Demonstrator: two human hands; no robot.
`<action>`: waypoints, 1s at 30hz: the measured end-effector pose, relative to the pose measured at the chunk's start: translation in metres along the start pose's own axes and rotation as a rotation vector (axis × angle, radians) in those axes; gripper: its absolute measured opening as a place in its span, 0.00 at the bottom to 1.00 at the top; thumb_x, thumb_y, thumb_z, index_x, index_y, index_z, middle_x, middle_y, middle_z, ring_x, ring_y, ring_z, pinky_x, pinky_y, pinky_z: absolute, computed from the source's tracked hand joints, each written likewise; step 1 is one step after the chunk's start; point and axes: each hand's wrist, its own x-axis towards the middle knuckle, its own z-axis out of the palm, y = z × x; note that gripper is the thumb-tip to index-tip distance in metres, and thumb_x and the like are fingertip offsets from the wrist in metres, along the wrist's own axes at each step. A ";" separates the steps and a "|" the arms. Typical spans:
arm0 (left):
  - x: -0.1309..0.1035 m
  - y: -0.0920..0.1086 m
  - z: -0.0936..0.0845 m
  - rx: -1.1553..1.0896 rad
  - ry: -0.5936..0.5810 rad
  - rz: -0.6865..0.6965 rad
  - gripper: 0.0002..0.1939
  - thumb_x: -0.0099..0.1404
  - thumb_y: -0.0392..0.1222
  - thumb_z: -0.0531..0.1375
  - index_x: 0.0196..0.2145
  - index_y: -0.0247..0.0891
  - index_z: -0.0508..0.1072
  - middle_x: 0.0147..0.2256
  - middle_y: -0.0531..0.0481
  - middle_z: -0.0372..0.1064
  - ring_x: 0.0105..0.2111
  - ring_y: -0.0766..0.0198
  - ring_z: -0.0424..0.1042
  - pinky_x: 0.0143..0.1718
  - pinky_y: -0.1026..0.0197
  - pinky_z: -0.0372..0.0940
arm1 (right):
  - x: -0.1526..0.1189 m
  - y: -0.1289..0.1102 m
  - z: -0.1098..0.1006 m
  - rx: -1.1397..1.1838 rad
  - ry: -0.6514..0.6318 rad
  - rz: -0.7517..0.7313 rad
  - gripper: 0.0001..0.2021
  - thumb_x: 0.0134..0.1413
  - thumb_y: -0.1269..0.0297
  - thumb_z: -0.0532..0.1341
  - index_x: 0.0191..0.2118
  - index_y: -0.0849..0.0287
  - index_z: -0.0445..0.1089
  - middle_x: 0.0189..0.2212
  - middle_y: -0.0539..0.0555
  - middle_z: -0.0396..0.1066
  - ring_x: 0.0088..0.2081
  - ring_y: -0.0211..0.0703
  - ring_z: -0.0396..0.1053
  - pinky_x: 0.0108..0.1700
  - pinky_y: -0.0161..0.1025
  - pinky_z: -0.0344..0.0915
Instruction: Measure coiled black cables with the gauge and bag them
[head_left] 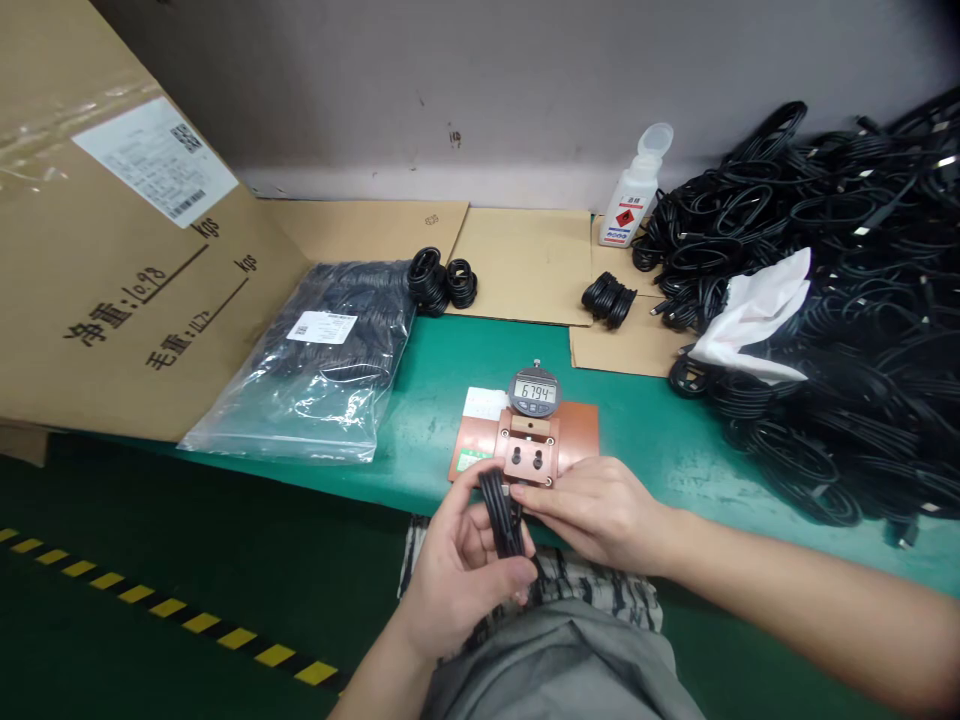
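Grey wall, green tabletop, dark floor, yellow-black striped tape

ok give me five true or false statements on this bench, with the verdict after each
1. The left hand holds a coiled black cable near the digital gauge. True.
2. The digital gauge has a blank display. False: it shows digits.
3. A white bottle stands beside the cable pile. True.
4. In the picture, the cable pile is left of the digital gauge. False: it is to the right.
5. The clear plastic bag bears a white label. True.
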 end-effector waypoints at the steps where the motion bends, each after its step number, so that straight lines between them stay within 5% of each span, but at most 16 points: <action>1: 0.000 0.000 0.000 0.001 -0.002 0.002 0.44 0.55 0.38 0.73 0.61 0.43 0.53 0.31 0.51 0.74 0.21 0.71 0.70 0.23 0.68 0.71 | 0.000 0.000 0.000 0.002 0.002 0.001 0.11 0.66 0.72 0.57 0.51 0.64 0.70 0.25 0.50 0.75 0.22 0.36 0.69 0.22 0.35 0.60; 21: 0.000 -0.001 0.000 0.014 0.013 0.000 0.46 0.55 0.38 0.73 0.63 0.42 0.52 0.31 0.51 0.73 0.21 0.71 0.69 0.23 0.67 0.71 | -0.001 0.001 0.000 -0.009 -0.011 0.005 0.12 0.65 0.71 0.57 0.52 0.64 0.70 0.25 0.49 0.74 0.22 0.36 0.69 0.23 0.35 0.60; 30: -0.014 -0.001 0.003 -0.017 0.005 -0.034 0.44 0.55 0.39 0.73 0.63 0.45 0.54 0.32 0.51 0.74 0.22 0.69 0.71 0.24 0.67 0.72 | -0.003 0.003 0.000 0.017 -0.067 -0.131 0.13 0.67 0.72 0.51 0.54 0.65 0.66 0.21 0.48 0.71 0.20 0.36 0.65 0.23 0.36 0.57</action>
